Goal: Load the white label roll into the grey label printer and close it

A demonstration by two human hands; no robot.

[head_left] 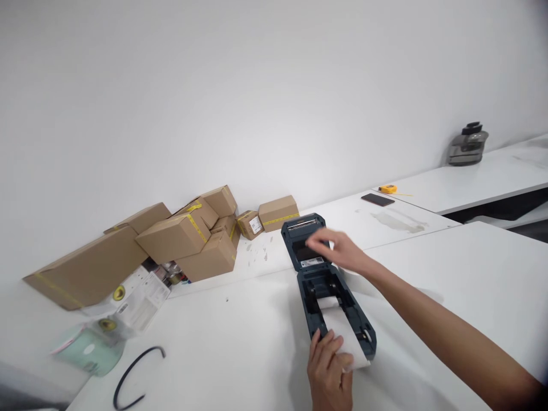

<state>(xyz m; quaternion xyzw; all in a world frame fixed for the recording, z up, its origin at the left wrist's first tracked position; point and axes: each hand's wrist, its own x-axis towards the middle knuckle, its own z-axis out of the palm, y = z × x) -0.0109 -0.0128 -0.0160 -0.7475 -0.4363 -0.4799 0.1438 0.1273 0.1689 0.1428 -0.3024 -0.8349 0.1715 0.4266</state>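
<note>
The left hand grasps paper at the open printer on the tabletop; the right hand, near the lid, I cannot judge. Paper seems light, easily creased: better hold its edges.

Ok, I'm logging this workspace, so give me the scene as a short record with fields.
main item: open dark blue plastic label printer, on a white table
left hand: on the white paper strip at the printer's near end
right hand: at the dark opened lid; contact unclear
left side: brown cardboard boxes
far right: translucent grey plastic jug
</note>
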